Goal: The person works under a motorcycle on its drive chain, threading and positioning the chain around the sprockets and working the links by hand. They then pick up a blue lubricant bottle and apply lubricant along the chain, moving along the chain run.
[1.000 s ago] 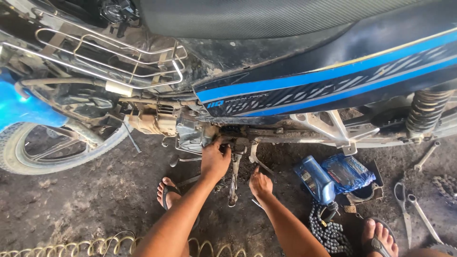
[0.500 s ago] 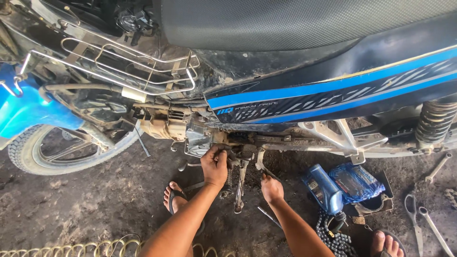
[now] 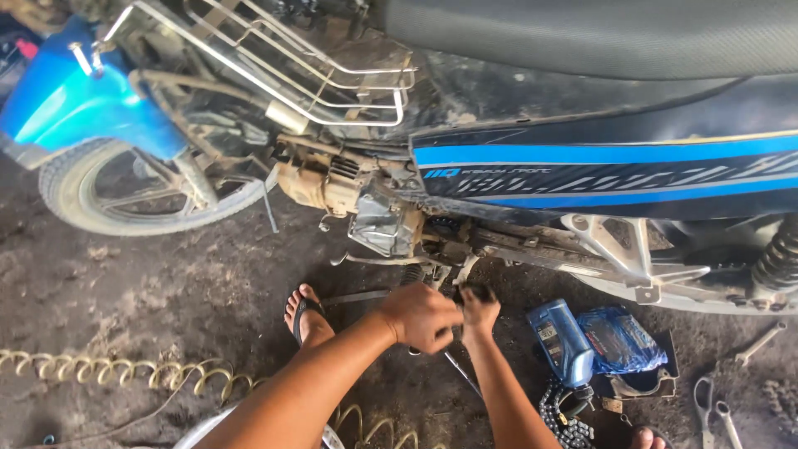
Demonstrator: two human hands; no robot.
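Observation:
A blue and black motorcycle [image 3: 582,166] stands on a dirt floor, its grimy engine [image 3: 374,212] just above my hands. My left hand [image 3: 420,316] is curled into a fist below the engine and presses against my right hand [image 3: 480,314]. My right hand's fingers close around a small dark part [image 3: 472,292] hanging under the frame. What the left fist holds is hidden by its own fingers. A thin metal rod [image 3: 461,374] lies on the ground just below both hands.
My sandalled foot [image 3: 307,316] rests left of the hands. A blue oil bottle [image 3: 561,341], a blue plastic bag [image 3: 619,339] and a chain [image 3: 561,424] lie to the right, with scissors [image 3: 715,407] and a wrench [image 3: 761,342] beyond. A coiled hose [image 3: 125,370] and front wheel [image 3: 141,191] are at left.
Both hands have dropped from the engine's underside and come together lower down. The view has shifted, so the motorcycle looks larger and nearer.

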